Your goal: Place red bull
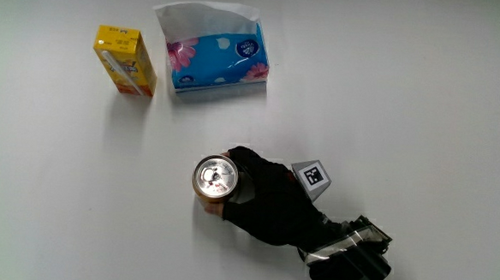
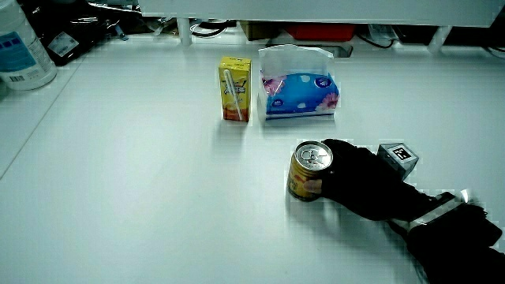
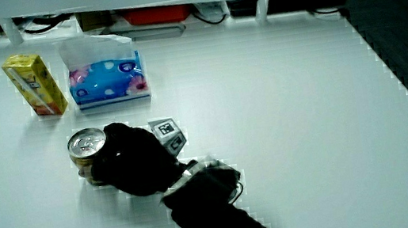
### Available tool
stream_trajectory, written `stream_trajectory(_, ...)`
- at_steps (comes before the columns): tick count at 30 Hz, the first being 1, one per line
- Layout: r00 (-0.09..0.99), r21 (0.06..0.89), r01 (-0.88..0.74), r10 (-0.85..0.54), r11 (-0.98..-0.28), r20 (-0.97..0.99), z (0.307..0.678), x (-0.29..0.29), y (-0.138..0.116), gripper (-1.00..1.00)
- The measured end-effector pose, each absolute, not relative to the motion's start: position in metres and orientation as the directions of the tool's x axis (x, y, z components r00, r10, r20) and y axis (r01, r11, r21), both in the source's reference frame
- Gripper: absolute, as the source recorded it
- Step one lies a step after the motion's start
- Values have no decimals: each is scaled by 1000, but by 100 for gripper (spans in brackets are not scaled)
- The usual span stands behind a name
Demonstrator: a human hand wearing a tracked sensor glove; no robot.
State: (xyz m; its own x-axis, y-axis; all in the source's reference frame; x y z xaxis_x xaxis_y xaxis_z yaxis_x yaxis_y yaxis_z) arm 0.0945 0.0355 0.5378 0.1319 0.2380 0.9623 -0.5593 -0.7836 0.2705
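Observation:
A gold-coloured drink can with a silver lid stands upright on the white table. The gloved hand lies beside it, fingers wrapped around the can's side. In both side views the can rests on the table with the hand closed around it. The patterned cube sits on the back of the hand.
A yellow juice carton and a blue tissue pack stand side by side, farther from the person than the can. A large white bottle stands at the table's edge in a side view. A low partition with cables runs past the carton.

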Motion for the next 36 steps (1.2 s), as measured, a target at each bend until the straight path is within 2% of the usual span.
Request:
stream_trajectory(8, 126, 280, -579, 255, -766, 959, 538, 94, 36, -64)
stream_trajectory(11, 141, 312, -611, 288, -727, 947, 537, 95, 34, -76)
stream_trajectory(17, 141, 299, -646, 275, -702, 951, 525, 108, 27, -100)
stream_trajectory(19, 164, 320, -663, 286, -676, 944, 515, 113, 23, -100)
stream_trajectory(22, 233, 328, -678, 231, -658, 945, 499, 121, 17, -100)
stream_trajectory(26, 334, 399, -674, 226, -622, 915, 476, 134, 14, -100)
stream_trajectory(29, 307, 384, -690, 233, -614, 923, 461, 145, 12, -100)
stream_trajectory(36, 385, 410, -681, 180, -606, 905, 427, 170, 3, -100)
